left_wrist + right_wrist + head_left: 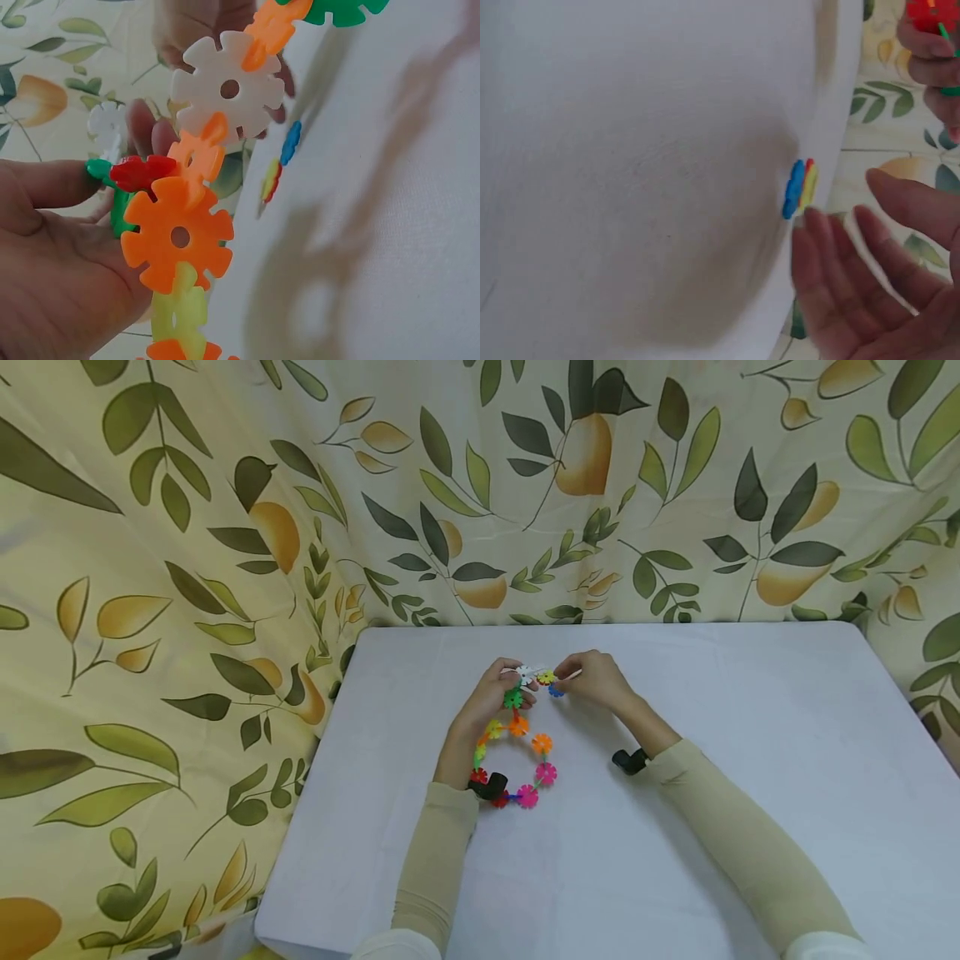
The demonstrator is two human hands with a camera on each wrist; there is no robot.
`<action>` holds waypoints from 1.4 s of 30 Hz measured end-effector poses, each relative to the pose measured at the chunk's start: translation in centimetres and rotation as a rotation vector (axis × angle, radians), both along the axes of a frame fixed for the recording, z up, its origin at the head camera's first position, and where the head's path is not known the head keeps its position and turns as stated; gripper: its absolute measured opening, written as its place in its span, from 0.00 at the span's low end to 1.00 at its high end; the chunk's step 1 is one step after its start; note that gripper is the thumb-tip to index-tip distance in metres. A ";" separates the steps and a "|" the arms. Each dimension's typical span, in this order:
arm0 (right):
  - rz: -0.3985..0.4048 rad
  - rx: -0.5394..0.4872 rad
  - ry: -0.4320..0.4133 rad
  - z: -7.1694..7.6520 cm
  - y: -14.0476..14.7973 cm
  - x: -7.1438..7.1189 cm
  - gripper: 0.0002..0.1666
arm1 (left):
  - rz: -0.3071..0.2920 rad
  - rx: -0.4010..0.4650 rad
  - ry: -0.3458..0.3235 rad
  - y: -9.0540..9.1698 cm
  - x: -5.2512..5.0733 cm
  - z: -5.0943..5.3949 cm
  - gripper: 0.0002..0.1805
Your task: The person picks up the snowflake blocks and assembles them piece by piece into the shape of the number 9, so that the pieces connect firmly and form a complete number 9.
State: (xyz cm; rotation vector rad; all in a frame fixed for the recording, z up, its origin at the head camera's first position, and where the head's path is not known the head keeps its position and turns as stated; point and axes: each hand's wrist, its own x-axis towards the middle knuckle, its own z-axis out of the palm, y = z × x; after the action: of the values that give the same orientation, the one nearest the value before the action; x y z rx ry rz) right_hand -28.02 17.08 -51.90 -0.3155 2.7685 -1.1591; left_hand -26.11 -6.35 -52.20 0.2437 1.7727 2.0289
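My left hand [491, 695] holds one end of a chain of notched plastic flower discs, its thumb against a green disc [99, 169] beside a red disc [142, 172]. Below the hand, the chain loops round with orange, yellow, red and pink discs [546, 774]. A white disc [524, 675] shows at the fingertips. To the right, my right hand [885, 277] has its fingers extended and thumb apart. Its fingertips are close beside a blue disc [793, 189] and a yellow disc [808, 186], with red between; whether they touch cannot be told.
The white table [750, 760] stands against a leaf-patterned curtain [465, 552] at its far side. Black wrist-camera mounts [630, 762] sit at both wrists. The left one [489, 786] overlaps part of the disc loop in the head view.
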 end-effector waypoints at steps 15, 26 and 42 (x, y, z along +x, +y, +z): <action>-0.033 0.162 -0.050 -1.6 -0.3 -0.2 0.17 | -0.006 -0.041 0.042 0.0 0.2 0.2 0.25; -0.094 -0.155 -0.075 -0.2 0.4 0.3 0.13 | 0.009 -0.066 0.057 -0.1 0.0 0.1 0.26; -0.087 -0.655 -0.176 3.7 -0.8 2.0 0.18 | 0.009 -0.042 0.052 -0.2 -0.3 0.4 0.21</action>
State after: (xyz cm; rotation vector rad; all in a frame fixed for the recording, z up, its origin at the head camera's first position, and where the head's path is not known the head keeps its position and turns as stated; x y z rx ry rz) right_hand -26.03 16.25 -48.18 -0.1376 2.1994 -1.9858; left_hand -26.40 -6.56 -51.78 0.2782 1.8490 2.0061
